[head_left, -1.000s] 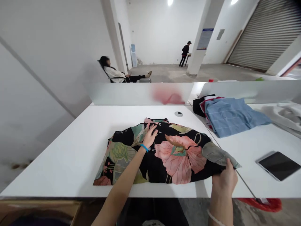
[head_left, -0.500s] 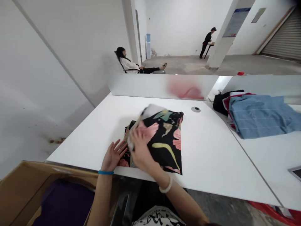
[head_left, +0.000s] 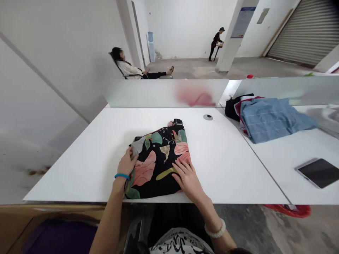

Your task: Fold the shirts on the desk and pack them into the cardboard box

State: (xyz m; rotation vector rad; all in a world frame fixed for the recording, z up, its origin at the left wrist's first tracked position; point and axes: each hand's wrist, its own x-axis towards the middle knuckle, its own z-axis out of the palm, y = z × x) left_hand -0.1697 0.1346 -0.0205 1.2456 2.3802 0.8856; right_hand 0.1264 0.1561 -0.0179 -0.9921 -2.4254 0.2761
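A black garment with pink and green flowers point(head_left: 161, 155) lies folded into a compact bundle near the front edge of the white table point(head_left: 217, 165). My left hand point(head_left: 127, 163) grips the bundle's left edge, fingers curled around the fabric. My right hand point(head_left: 187, 178) lies flat on the bundle's lower right corner, fingers spread and pressing down.
A pile of clothes topped by a blue checked shirt point(head_left: 270, 118) sits at the back right. A dark tablet point(head_left: 319, 172) lies on the right table. A cardboard box point(head_left: 39, 225) stands below the table's front left. Two people are far behind the divider point(head_left: 159, 92).
The garment was spread wide; my right hand folded its right side over to the left, and the bundle now lies flat and compact. My right hand moved onto its lower right corner.
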